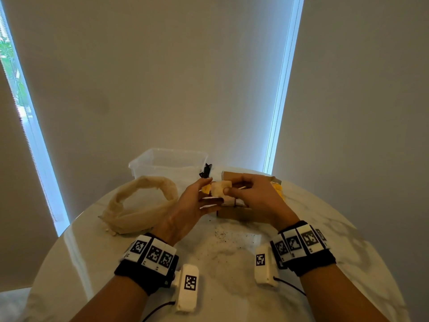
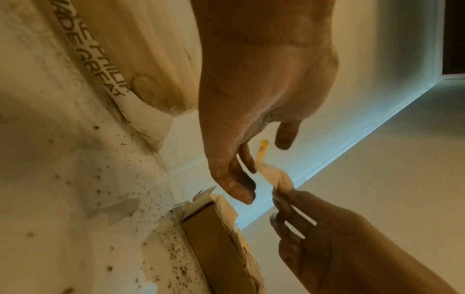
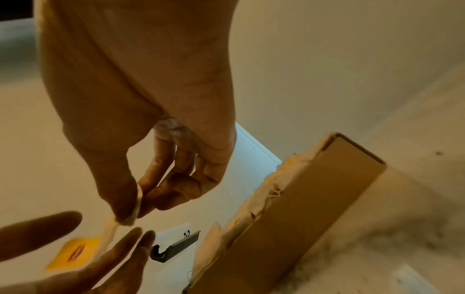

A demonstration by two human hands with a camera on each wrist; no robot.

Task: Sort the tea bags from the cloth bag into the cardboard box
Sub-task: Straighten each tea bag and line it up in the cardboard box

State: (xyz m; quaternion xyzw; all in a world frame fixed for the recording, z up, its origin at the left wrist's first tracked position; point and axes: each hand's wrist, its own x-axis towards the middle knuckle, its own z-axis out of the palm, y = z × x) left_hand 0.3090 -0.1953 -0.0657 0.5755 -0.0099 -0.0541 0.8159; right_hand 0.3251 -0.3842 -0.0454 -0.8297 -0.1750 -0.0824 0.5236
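The right hand [image 1: 251, 196] pinches a tea bag [image 1: 220, 188] between thumb and fingers above the cardboard box [image 1: 234, 213]; the left hand [image 1: 192, 205], fingers straight and relaxed, its grip released, steadies the far side by the yellow tag [image 3: 74, 252]. The bag's long axis seems to run hand to hand, tag end leftward toward the cloth bag [image 1: 139, 205]. Loose specks dot the counter [image 1: 232, 247], so a hard pull could tear the paper and spill more

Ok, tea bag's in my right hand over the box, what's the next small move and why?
Probably lower the tea bag into the cardboard box: your right hand pinches it just above the box, which already holds bags, and the left hand is open beside it.
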